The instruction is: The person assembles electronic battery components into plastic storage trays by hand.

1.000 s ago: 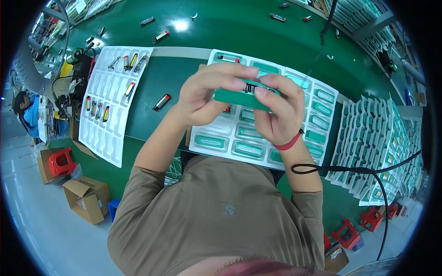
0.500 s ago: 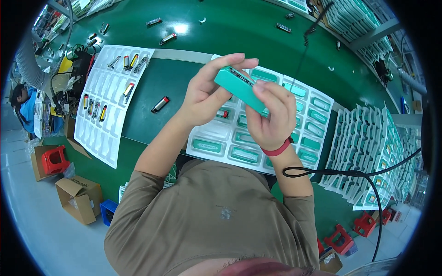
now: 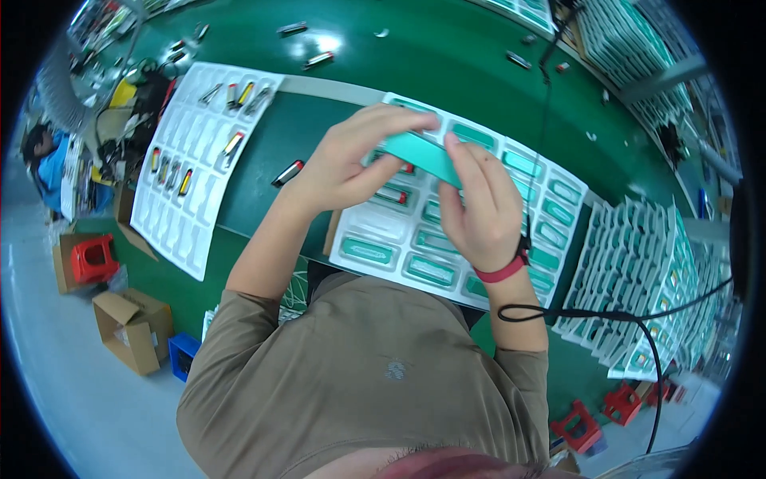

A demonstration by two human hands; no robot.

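Head view: gripping green case (image 3: 423, 156) at 1 o'clock, above white tray (image 3: 377, 226). Clamped at its 10 o'clock end by left hand (image 3: 347, 164), at its 4 o'clock end by right hand (image 3: 487, 211). Showing red-ended cylinder (image 3: 288, 173) at 10 o'clock.

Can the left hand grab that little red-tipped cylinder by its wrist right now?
Probably yes: the red-tipped cylinder lies on the green table near the left hand, apparently with nothing over it. That hand would just have to let go of the green case, which the right hand holds too.
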